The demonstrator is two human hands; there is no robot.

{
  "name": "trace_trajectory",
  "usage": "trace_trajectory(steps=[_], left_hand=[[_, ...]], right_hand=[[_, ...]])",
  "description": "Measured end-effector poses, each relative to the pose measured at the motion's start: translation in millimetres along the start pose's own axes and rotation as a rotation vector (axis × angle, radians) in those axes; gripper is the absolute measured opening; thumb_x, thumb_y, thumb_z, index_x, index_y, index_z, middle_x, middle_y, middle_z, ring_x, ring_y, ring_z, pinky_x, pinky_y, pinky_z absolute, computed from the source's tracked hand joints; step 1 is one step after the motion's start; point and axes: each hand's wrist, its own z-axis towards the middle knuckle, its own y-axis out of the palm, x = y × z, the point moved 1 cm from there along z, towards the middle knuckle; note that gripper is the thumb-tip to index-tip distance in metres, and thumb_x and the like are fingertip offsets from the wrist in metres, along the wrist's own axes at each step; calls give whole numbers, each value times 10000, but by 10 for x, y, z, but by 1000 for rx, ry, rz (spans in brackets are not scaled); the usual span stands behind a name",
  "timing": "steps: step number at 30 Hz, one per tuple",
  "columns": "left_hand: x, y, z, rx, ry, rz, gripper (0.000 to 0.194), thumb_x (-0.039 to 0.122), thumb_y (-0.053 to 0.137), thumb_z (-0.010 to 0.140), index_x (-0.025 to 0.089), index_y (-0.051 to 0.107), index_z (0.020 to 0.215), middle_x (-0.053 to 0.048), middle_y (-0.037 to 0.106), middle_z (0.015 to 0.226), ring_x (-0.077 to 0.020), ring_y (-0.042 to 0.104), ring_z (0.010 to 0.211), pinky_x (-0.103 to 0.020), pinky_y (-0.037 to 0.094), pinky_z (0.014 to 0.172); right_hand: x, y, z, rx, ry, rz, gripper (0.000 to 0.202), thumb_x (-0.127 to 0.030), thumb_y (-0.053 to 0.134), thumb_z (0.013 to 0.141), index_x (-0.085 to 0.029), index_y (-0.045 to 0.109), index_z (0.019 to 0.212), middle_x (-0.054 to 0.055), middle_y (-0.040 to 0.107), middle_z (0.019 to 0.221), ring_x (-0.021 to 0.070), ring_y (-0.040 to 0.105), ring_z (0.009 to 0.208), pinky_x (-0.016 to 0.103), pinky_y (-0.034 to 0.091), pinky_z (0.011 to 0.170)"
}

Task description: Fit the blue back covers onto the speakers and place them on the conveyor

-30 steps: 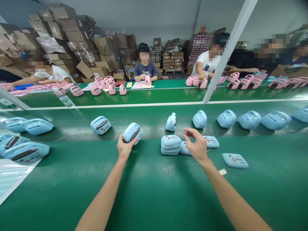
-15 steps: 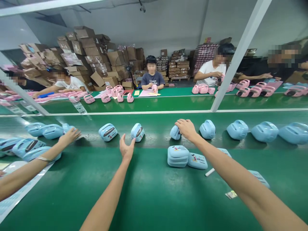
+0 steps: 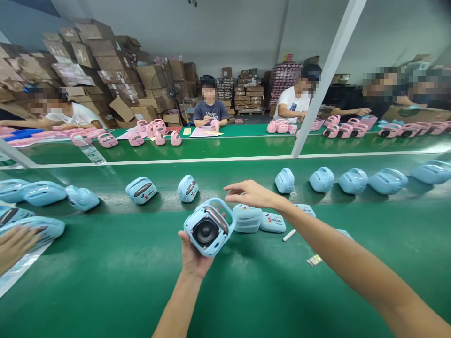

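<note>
My left hand [image 3: 197, 258] holds a light-blue speaker shell [image 3: 224, 225] from below, its round black speaker facing me and its loop handle at the upper right. My right hand [image 3: 248, 193] hangs in the air just above and right of the shell, fingers stretched out and holding nothing. Beneath that hand lies a stack of blue covers [image 3: 246, 224] with printed lettering, and a single cover [image 3: 273, 223] leans against its right side. Behind the held shell stands another blue shell [image 3: 188, 188].
Blue shells [image 3: 353, 181] line the green table [image 3: 268, 291] on both sides. A white stick [image 3: 289, 235] and a small packet [image 3: 314, 260] lie at the right. Another person's hand [image 3: 16, 246] rests on shells at the left. People sit across, behind a white post [image 3: 324, 75].
The shell from under my right hand is now in my left hand, nearer to me. My right hand has let go and moved left. The view has shifted right; the co-worker's hand has moved back.
</note>
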Motion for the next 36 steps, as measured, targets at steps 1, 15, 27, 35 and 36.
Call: trace_trajectory(steps=[1,15,27,35,36], left_hand=[[7,-79,-95,-48,-23,-86,840,752,632,793,334,467,1502,-114,663,1394,-360,512,1396,-570,337,1185],[-146,-443,-566,406,59,-67,717,307,724,901,470,389,1514,-28,677,1384,-236,669,1220,-403,496,1089],[-287,65,-595,519,42,248,1001,435,958,588,316,473,1457,-91,688,1284,-262,690,1051,-336,559,875],[-230,138,-630,472,-33,231,971,425,935,640,300,466,1482,-111,678,1326,-280,691,1071,-320,560,823],[-236,143,-630,467,-39,226,975,423,932,645,304,458,1488,-111,678,1328,-282,693,1073,-321,562,820]], right_hand=[[125,7,-34,-44,5,6,606,-454,675,892,-184,586,1427,107,714,1319,269,701,1150,350,534,961],[485,317,-401,192,82,194,549,-363,751,806,-207,675,1327,103,704,1334,321,663,1224,478,511,1070],[-324,1350,-813,442,-44,288,646,-449,810,776,-217,634,1352,146,646,1350,336,624,1231,507,545,1037],[-284,1375,-968,466,-138,184,605,-370,727,860,-237,560,1425,147,589,1390,324,610,1247,488,568,1020],[-287,1394,-981,489,-141,183,593,-365,724,861,-237,565,1418,147,596,1375,321,617,1231,482,578,1004]])
